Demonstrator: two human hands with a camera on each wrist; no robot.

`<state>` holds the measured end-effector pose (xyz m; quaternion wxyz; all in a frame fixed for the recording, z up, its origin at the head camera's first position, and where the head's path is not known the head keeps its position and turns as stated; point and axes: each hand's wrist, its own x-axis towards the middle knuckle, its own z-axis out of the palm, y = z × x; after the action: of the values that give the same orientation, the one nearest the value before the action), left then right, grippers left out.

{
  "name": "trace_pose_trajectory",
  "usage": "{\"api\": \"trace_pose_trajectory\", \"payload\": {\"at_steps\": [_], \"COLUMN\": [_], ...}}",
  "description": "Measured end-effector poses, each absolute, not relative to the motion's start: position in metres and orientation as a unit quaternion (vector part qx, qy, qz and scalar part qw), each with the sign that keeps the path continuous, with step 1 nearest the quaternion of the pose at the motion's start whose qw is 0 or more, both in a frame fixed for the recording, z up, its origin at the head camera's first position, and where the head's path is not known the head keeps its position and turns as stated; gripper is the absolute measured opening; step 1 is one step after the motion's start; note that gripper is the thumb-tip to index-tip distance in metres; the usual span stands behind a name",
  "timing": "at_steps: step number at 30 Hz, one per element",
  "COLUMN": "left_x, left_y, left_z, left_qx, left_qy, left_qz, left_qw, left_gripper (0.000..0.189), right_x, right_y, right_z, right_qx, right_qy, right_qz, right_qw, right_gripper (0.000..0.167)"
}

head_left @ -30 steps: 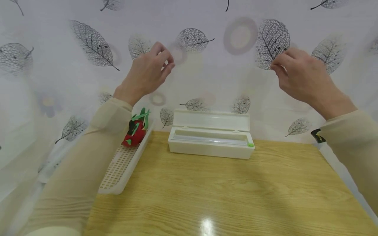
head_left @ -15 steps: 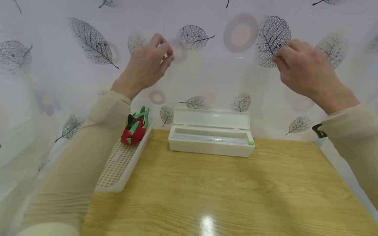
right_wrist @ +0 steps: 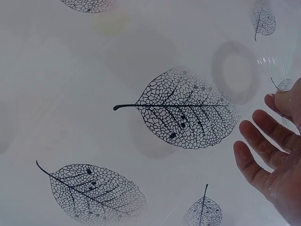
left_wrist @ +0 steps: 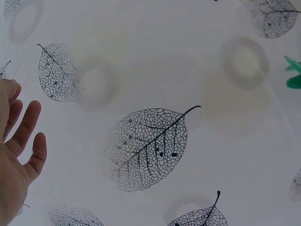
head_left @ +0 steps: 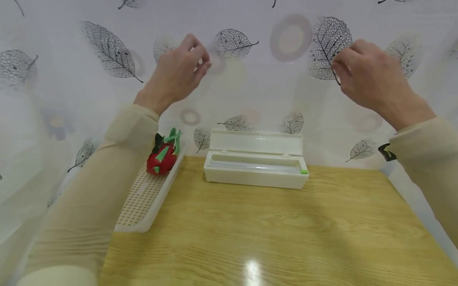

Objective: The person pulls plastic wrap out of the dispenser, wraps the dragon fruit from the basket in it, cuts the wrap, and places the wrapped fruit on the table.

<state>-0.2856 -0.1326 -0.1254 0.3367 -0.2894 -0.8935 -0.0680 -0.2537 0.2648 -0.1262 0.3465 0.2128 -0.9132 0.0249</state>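
Observation:
My left hand (head_left: pixel 179 69) and right hand (head_left: pixel 372 75) are raised well above the table, wide apart, each with thumb and forefinger pinched together. Clear cling film (right_wrist: pixel 272 63) shows as fine glinting creases at the right fingertips in the right wrist view; the rest of it is nearly invisible against the patterned cloth. In both wrist views the other fingers are loosely bent. Below and between the hands stands a white cling film dispenser (head_left: pixel 255 179), its lid (head_left: pixel 255 143) tipped back, with a shiny clear roll inside and a green slider (head_left: pixel 303 172) at its right end.
Left of the dispenser is a white perforated basket (head_left: pixel 159 202), partly behind my left sleeve. It holds a red dragon fruit (head_left: pixel 162 161) with green leaves. A leaf-printed cloth (head_left: pixel 250 87) hangs behind the wooden table (head_left: pixel 250 222). Something small and black (head_left: pixel 387 152) shows by my right sleeve.
Both hands have risen a little, keeping about the same distance apart and the same pinch. The dispenser, basket and dragon fruit stay in place; the head view has shifted slightly.

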Motion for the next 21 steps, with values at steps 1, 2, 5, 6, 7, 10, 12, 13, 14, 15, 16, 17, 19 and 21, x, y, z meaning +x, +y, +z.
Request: {"api": "trace_pose_trajectory", "payload": {"at_steps": [1,2,5,6,7,10,12,13,14,15,16,17,19,21], "left_x": [-0.285,-0.285,-0.286,-0.286,-0.286,-0.287,-0.289,-0.289,-0.29,-0.291,-0.292,-0.293,-0.294,-0.296], "left_y": [-0.132,-0.132,-0.132,-0.132,-0.132,-0.132,-0.132,-0.131,-0.131,-0.131,-0.131,-0.13,-0.13,-0.13], "left_z": [-0.125,-0.124,-0.123,-0.123,-0.122,-0.121,-0.119,-0.119,-0.118,-0.117,-0.116,-0.116,-0.114,-0.113], "left_qx": [-0.288,-0.286,-0.281,-0.279,-0.278,-0.275,-0.274,-0.272,-0.27,-0.269,-0.268,-0.267,-0.265,-0.263], "left_qy": [-0.895,-0.896,-0.899,-0.9,-0.901,-0.902,-0.903,-0.904,-0.905,-0.905,-0.906,-0.907,-0.909,-0.91], "left_qz": [-0.069,-0.068,-0.069,-0.07,-0.072,-0.074,-0.073,-0.073,-0.072,-0.071,-0.072,-0.071,-0.071,-0.07], "left_qw": [0.335,0.334,0.33,0.327,0.326,0.324,0.323,0.322,0.322,0.321,0.32,0.319,0.316,0.311], "left_gripper": [0.029,0.029,0.031,0.032,0.032,0.031,0.031,0.031,0.031,0.031,0.031,0.031,0.032,0.032], "right_x": [-0.254,-0.254,-0.254,-0.254,-0.254,-0.255,-0.257,-0.257,-0.258,-0.259,-0.26,-0.26,-0.261,-0.263], "right_y": [0.265,0.265,0.265,0.265,0.265,0.264,0.264,0.263,0.264,0.264,0.264,0.264,0.264,0.264], "right_z": [-0.126,-0.125,-0.125,-0.124,-0.124,-0.123,-0.121,-0.121,-0.12,-0.119,-0.118,-0.117,-0.116,-0.115], "right_qx": [0.212,0.211,0.21,0.209,0.21,0.205,0.202,0.2,0.198,0.196,0.193,0.19,0.182,0.178], "right_qy": [-0.914,-0.914,-0.914,-0.915,-0.915,-0.918,-0.92,-0.921,-0.923,-0.924,-0.926,-0.928,-0.931,-0.933], "right_qz": [0.024,0.024,0.021,0.021,0.021,0.021,0.021,0.021,0.021,0.021,0.021,0.021,0.022,0.023], "right_qw": [0.346,0.346,0.345,0.344,0.345,0.339,0.335,0.333,0.33,0.328,0.324,0.321,0.314,0.312], "right_gripper": [0.027,0.027,0.028,0.028,0.028,0.029,0.028,0.029,0.029,0.03,0.03,0.031,0.032,0.033]}}
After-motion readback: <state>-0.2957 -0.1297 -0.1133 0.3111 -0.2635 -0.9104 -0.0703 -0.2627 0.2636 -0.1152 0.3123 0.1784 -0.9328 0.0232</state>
